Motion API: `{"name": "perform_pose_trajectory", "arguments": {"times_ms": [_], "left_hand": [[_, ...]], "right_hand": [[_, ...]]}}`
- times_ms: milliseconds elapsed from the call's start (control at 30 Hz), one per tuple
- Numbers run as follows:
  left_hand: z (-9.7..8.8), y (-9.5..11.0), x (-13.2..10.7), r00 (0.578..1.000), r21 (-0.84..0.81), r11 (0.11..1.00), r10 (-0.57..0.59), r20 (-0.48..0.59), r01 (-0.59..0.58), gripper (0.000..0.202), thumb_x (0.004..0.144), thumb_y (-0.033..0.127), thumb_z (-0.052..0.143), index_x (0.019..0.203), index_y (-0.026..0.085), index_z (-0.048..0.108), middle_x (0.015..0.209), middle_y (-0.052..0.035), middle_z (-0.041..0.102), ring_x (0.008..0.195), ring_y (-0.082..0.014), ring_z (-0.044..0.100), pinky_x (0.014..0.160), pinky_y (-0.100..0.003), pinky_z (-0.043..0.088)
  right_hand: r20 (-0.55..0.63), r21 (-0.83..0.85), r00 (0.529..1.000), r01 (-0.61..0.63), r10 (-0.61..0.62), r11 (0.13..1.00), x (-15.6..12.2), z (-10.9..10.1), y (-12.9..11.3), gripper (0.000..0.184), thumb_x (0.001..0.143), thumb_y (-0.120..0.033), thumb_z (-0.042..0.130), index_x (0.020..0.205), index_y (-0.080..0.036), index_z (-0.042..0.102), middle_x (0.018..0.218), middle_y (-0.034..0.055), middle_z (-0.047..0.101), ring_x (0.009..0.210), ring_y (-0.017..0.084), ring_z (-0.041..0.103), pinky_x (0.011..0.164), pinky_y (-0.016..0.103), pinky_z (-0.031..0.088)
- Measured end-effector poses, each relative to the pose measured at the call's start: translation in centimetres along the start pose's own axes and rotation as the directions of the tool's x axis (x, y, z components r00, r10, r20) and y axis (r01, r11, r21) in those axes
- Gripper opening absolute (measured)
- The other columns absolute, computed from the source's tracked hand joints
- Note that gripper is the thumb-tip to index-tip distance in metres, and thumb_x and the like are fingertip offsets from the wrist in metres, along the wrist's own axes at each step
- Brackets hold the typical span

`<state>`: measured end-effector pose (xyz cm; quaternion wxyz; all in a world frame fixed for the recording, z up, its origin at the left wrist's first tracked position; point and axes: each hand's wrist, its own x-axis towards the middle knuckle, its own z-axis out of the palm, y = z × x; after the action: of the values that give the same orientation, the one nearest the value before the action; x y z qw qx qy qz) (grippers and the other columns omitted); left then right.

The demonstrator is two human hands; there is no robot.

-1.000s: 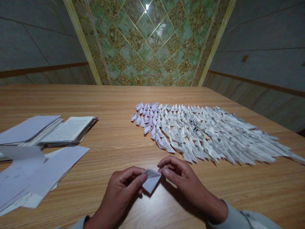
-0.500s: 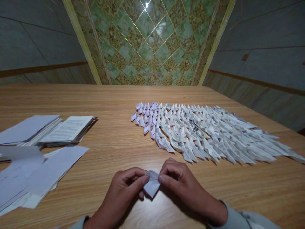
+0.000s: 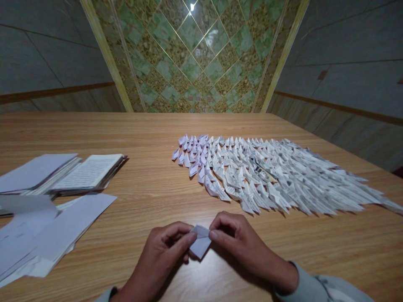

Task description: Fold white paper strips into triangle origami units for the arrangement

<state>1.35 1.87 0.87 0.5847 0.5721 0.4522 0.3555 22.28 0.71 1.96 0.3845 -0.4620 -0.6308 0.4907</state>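
Note:
A small folded piece of white paper (image 3: 200, 242) is pinched between both of my hands near the table's front edge. My left hand (image 3: 163, 251) grips its left side with thumb and forefinger closed. My right hand (image 3: 239, 241) pinches the right side, fingers curled. Beyond them, a wide spread of several small folded paper pieces (image 3: 267, 176) lies in rows on the wooden table (image 3: 151, 138).
An open book (image 3: 88, 172) and a stack of papers (image 3: 31, 172) lie at the left. Loose white sheets (image 3: 53, 228) overlap near the left front edge. Tiled walls rise behind the table.
My right hand has closed in on the folded paper, and the piece looks smaller and more tightly folded than a second ago. The view has barely shifted.

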Motion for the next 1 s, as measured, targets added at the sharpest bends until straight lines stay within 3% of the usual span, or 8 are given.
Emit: {"name": "perform_pose_trajectory", "arguments": {"times_ms": [133,300,533,667,833,1000], "left_hand": [[-0.1,0.1,0.1,1.000,0.080,0.997,0.000,-0.008,0.000,0.029,0.086,0.037,0.069,0.070,0.015,0.077,0.061,-0.0047,0.071,0.057,-0.0149,0.062,0.055,-0.022,0.045],[0.0,0.2,0.4,0.999,0.030,0.999,-0.014,-0.036,0.015,0.024,0.081,0.036,0.073,0.088,0.014,0.078,0.067,-0.0062,0.073,0.057,-0.0177,0.065,0.055,-0.025,0.049],[0.1,-0.1,-0.2,0.997,0.168,0.983,0.075,0.027,-0.078,0.026,0.086,0.033,0.069,0.068,0.016,0.076,0.061,-0.0046,0.071,0.057,-0.0160,0.063,0.055,-0.022,0.046],[0.4,-0.6,-0.5,0.990,0.231,0.965,0.104,0.095,-0.124,0.027,0.088,0.033,0.069,0.068,0.017,0.076,0.062,-0.0041,0.072,0.059,-0.0157,0.063,0.057,-0.022,0.046],[0.4,-0.2,-0.2,0.993,0.074,0.997,0.007,0.121,-0.016,0.026,0.091,0.036,0.065,0.083,0.015,0.078,0.071,-0.0069,0.075,0.063,-0.0177,0.066,0.060,-0.024,0.050],[0.1,0.4,-0.3,0.989,0.047,0.998,0.041,0.143,-0.048,0.035,0.092,0.043,0.065,0.076,0.014,0.075,0.070,-0.0080,0.073,0.065,-0.0174,0.066,0.063,-0.024,0.050]], "right_hand": [[-0.024,-0.058,0.999,0.027,-0.029,0.998,0.1,-0.1,-0.2,0.028,0.092,-0.039,0.063,0.074,-0.017,0.065,0.072,0.0008,0.061,0.069,0.016,0.053,0.063,0.027,0.038],[-0.022,-0.066,0.999,0.032,-0.033,0.997,0.1,-0.3,-0.2,0.027,0.092,-0.036,0.062,0.073,-0.017,0.063,0.071,0.0003,0.061,0.069,0.015,0.053,0.062,0.027,0.038],[0.046,-0.002,0.998,0.031,-0.031,1.000,-0.1,0.4,-0.2,0.026,0.092,-0.042,0.063,0.087,-0.016,0.068,0.074,-0.0005,0.061,0.068,0.014,0.051,0.059,0.025,0.036],[0.004,-0.079,0.998,0.062,-0.062,0.995,-0.2,1.1,0.0,0.023,0.087,-0.036,0.069,0.074,-0.017,0.067,0.068,-0.0019,0.058,0.064,0.013,0.051,0.059,0.025,0.035],[-0.063,-0.035,0.996,0.059,-0.061,0.998,-0.1,0.9,0.1,0.030,0.092,-0.040,0.063,0.072,-0.018,0.060,0.069,-0.0009,0.059,0.066,0.014,0.052,0.061,0.027,0.037],[-0.022,0.104,1.000,0.013,-0.011,0.994,-0.2,0.6,0.1,0.039,0.093,-0.053,0.060,0.075,-0.018,0.056,0.066,-0.0030,0.053,0.062,0.013,0.045,0.057,0.026,0.033]]}}
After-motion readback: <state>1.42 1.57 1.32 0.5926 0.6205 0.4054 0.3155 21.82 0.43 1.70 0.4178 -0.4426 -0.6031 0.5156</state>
